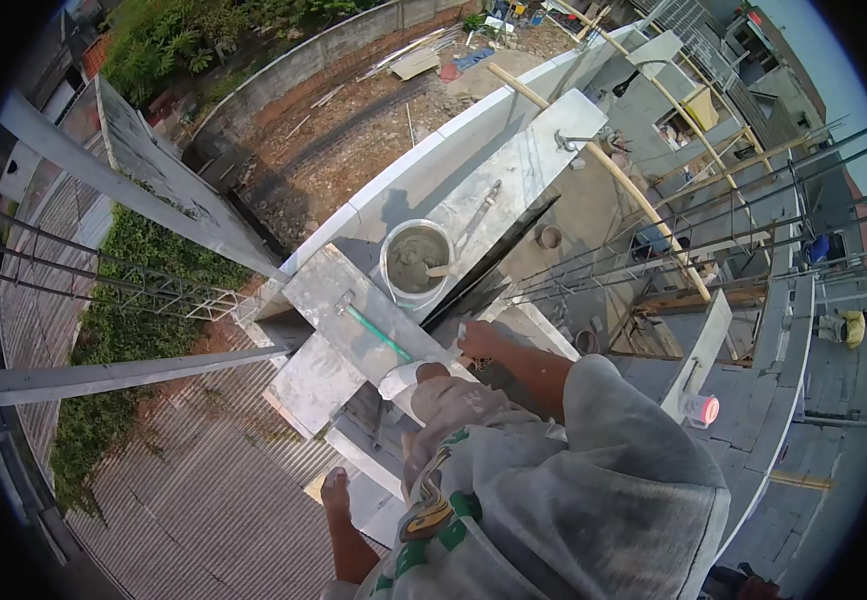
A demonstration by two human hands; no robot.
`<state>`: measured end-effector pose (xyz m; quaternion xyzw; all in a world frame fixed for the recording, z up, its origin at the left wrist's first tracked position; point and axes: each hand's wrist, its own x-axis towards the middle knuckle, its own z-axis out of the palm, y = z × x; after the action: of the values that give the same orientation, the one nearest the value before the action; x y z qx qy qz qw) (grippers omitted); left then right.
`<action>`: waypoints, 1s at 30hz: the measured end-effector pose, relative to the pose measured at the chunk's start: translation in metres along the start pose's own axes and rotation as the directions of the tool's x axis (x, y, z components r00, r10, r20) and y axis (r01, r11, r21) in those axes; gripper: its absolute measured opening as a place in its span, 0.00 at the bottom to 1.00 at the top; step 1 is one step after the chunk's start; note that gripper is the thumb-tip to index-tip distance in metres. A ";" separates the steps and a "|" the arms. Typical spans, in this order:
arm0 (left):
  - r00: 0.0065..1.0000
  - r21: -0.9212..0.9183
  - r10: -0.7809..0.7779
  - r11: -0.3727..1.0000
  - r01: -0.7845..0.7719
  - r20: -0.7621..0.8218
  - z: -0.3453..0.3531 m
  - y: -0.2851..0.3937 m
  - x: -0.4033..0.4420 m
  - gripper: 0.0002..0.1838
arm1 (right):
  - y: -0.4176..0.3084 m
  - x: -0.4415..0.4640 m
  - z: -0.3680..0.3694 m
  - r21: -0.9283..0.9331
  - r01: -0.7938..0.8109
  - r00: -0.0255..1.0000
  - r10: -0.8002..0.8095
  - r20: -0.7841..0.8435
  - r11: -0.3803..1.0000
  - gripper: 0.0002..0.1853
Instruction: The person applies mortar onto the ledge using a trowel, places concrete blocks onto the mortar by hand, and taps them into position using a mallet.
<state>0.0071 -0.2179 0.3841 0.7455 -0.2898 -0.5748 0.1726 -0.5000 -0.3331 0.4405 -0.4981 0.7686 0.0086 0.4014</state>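
Note:
My left hand (pixel 335 491) hangs low beside my body, fingers curled in, above the corrugated roof (pixel 224 480). My right hand (pixel 475 340) is held out in front of me, also curled, with no object visible in it. Closest to it are a white bucket (pixel 389 278) of wet grey mortar (pixel 414 255) and a tool with a green handle (pixel 378 333) lying on a board (pixel 326 290). A handle (pixel 439 271) sticks out of the mortar. Beyond the bucket, a mortar-smeared hand tool (pixel 484 212) lies on a long plank (pixel 534 160).
A pale curved wall (pixel 434 140) runs along the planks' far side. Bamboo poles (pixel 644 205) and steel bars (pixel 734 210) cross at right. A concrete post (pixel 134 372) stands at left. A pink-lidded container (pixel 700 409) and a person in yellow (pixel 851 328) are at right.

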 end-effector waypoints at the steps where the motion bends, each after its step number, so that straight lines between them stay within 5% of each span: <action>1: 1.000 0.001 0.003 1.000 -0.003 0.018 -0.004 0.001 0.002 0.16 | 0.030 -0.006 -0.004 -0.077 -0.037 0.999 0.038 0.007 0.996 0.25; 2: 1.000 -0.001 0.006 1.000 -0.006 0.030 -0.008 0.003 0.005 0.16 | 0.058 -0.013 -0.009 -0.153 -0.069 0.997 0.073 0.017 0.986 0.26; 6: 0.998 0.039 0.058 0.997 -0.059 0.031 -0.013 -0.003 0.010 0.17 | 0.124 -0.064 -0.044 0.051 -0.301 0.923 0.305 -0.234 0.952 0.29; 9: 0.988 0.164 -0.155 0.974 0.155 -0.008 -0.008 0.031 -0.004 0.15 | 0.146 -0.088 -0.063 0.183 -0.338 0.856 0.383 -0.347 0.923 0.31; 12: 0.998 0.154 -0.057 0.987 0.055 0.015 -0.007 0.040 0.009 0.16 | 0.149 -0.106 -0.082 0.294 -0.332 0.769 0.438 -0.466 0.896 0.28; 14: 0.999 0.295 -0.047 0.955 0.041 0.013 -0.004 0.052 0.019 0.17 | 0.192 -0.092 -0.071 0.157 -0.300 0.808 0.338 -0.483 0.941 0.22; 19: 0.979 0.101 0.130 0.984 -0.146 0.155 0.013 0.039 0.076 0.15 | 0.171 -0.163 -0.153 0.435 -0.108 0.598 0.408 -0.690 0.894 0.16; 21: 0.965 0.057 0.166 0.982 -0.180 0.201 0.033 0.052 0.080 0.14 | 0.198 -0.176 -0.186 0.348 -0.049 0.285 0.347 -0.894 0.936 0.16; 22: 0.967 0.076 0.145 0.983 -0.164 0.211 0.044 0.059 0.076 0.14 | 0.201 -0.190 -0.211 0.410 -0.014 0.183 0.405 -0.896 0.912 0.18; 24: 0.970 0.116 0.102 0.985 -0.130 0.222 0.064 0.089 0.046 0.14 | 0.207 -0.214 -0.253 0.255 -0.030 -0.089 0.252 -0.964 0.966 0.21; 26: 0.964 0.176 0.077 0.976 -0.124 0.254 0.072 0.094 0.052 0.17 | 0.200 -0.239 -0.291 0.357 -0.072 -0.137 0.345 -0.928 0.931 0.26; 30: 0.944 0.302 0.146 0.923 -0.238 0.296 0.102 0.121 0.035 0.19 | 0.207 -0.242 -0.324 0.189 -0.214 -0.195 0.147 -0.970 0.958 0.28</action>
<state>-0.1127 -0.3255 0.4010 0.6469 -0.4758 -0.5930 0.0589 -0.8131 -0.1788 0.7314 -0.2217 0.8631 -0.2987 -0.3415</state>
